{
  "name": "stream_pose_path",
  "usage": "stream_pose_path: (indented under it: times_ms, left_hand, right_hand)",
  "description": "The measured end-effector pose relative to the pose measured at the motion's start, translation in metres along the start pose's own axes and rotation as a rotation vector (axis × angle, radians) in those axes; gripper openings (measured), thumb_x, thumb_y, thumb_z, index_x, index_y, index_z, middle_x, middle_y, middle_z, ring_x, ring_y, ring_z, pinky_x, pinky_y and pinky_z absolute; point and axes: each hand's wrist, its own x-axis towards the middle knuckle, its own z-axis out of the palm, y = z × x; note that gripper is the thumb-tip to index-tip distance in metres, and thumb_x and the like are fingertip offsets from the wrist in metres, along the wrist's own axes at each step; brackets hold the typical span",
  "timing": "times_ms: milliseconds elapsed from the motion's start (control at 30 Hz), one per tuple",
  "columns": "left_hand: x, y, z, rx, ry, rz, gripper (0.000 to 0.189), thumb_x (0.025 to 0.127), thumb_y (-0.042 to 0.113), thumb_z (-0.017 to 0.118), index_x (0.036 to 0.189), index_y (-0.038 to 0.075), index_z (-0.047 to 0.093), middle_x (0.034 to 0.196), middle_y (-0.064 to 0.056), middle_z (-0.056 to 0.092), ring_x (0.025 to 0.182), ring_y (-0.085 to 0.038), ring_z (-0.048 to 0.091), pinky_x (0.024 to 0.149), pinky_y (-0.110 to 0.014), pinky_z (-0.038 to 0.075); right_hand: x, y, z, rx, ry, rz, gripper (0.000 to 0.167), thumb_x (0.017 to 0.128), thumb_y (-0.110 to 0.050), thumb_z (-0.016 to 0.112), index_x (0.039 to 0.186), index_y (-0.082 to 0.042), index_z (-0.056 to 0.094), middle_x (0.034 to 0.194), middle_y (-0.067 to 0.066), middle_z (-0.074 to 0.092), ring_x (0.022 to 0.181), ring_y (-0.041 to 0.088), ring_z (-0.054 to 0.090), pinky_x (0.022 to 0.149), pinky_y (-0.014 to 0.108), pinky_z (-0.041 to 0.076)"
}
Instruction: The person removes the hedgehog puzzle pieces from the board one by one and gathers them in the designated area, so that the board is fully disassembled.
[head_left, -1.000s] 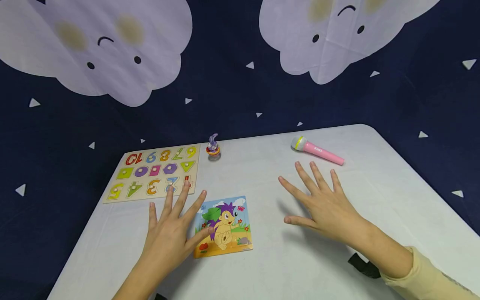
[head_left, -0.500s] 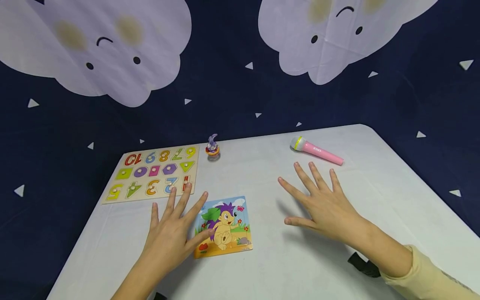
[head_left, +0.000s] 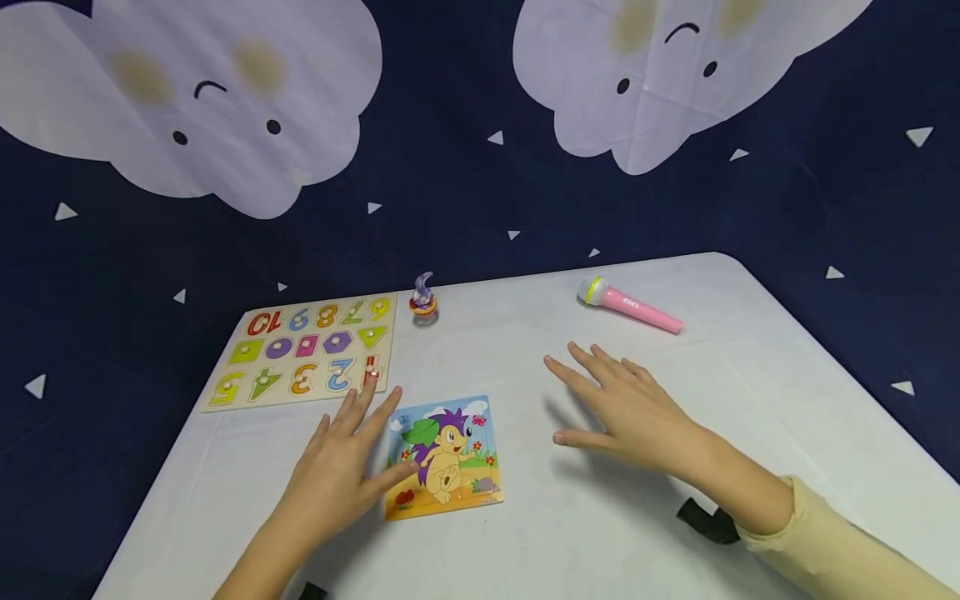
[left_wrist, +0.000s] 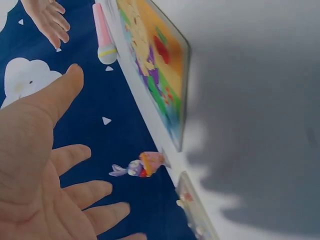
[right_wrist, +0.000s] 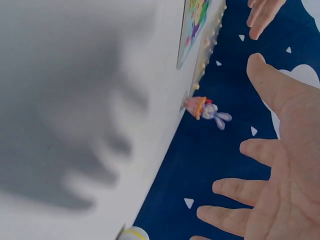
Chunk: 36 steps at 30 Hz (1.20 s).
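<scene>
My left hand (head_left: 330, 475) hovers over the table with fingers spread, its thumb overlapping the left side of a hedgehog picture puzzle (head_left: 457, 446) in the head view. The index and middle fingertips lie close to the near edge of a wooden number puzzle board (head_left: 262, 392). Farther right, my right hand (head_left: 637, 417) is held above the tabletop, fingers apart and slightly bent, holding nothing. Beyond its fingertips lies a pink toy microphone (head_left: 641, 311) with a grey head. In both wrist views the palms face inward, above their shadows on the table.
A small purple rabbit figurine (head_left: 423, 300) stands near the back edge, right of the number board. The white table (head_left: 525, 550) ends at a dark blue cloth backdrop (head_left: 450, 192) with clouds. A black strap (head_left: 708, 521) shows below the right wrist.
Both hands have tilted, with their fingers drawn closer together in the head view. The right hand has shifted slightly left. The objects on the table stay in place.
</scene>
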Motion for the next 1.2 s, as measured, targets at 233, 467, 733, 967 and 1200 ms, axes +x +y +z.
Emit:
stream_pose_path:
  times_ms: [233,467,733,967,1200]
  left_hand:
    - [0.008,-0.013,0.006,-0.147,-0.101,-0.042,0.1,0.078,0.056,0.093,0.162,0.023,0.05,0.143,-0.013,0.064,0.119,-0.033,0.068,0.1,-0.06,0.061]
    - [0.018,-0.022,0.015,-0.256,-0.187,-0.063,0.102,0.071,0.046,0.1,0.159,0.02,0.054,0.126,-0.006,0.064,0.101,-0.017,0.058,0.087,-0.038,0.054]
    - [0.02,-0.029,0.022,-0.299,-0.264,-0.071,0.102,0.068,0.042,0.103,0.156,0.019,0.058,0.13,-0.004,0.059,0.111,-0.02,0.056,0.093,-0.039,0.054]
    - [0.021,-0.032,0.025,-0.315,-0.275,-0.061,0.097,0.069,0.042,0.102,0.153,0.016,0.061,0.135,-0.006,0.055,0.12,-0.025,0.052,0.109,-0.052,0.052]
    - [0.021,-0.031,0.025,-0.324,-0.28,-0.078,0.097,0.069,0.039,0.103,0.153,0.015,0.061,0.138,-0.007,0.056,0.125,-0.028,0.051,0.116,-0.057,0.049]
  right_hand:
    - [0.025,-0.008,0.011,0.136,-0.058,0.025,0.075,0.095,-0.054,0.078,0.157,-0.018,0.056,0.14,0.009,0.07,0.123,0.03,0.071,0.091,0.057,0.062]
    - [0.052,-0.021,0.027,0.232,-0.159,0.032,0.068,0.093,-0.049,0.082,0.149,-0.015,0.064,0.13,0.006,0.072,0.11,0.021,0.069,0.088,0.049,0.062]
    - [0.081,-0.036,0.048,0.338,-0.24,0.011,0.063,0.087,-0.038,0.09,0.14,-0.009,0.071,0.11,0.003,0.07,0.093,0.013,0.059,0.079,0.031,0.053]
    - [0.095,-0.047,0.063,0.359,-0.226,-0.007,0.061,0.083,-0.033,0.094,0.134,-0.006,0.075,0.104,0.0,0.065,0.09,0.012,0.054,0.079,0.027,0.049]
    - [0.099,-0.05,0.068,0.367,-0.187,-0.014,0.058,0.081,-0.031,0.096,0.129,-0.004,0.078,0.098,-0.001,0.066,0.086,0.01,0.054,0.075,0.024,0.048]
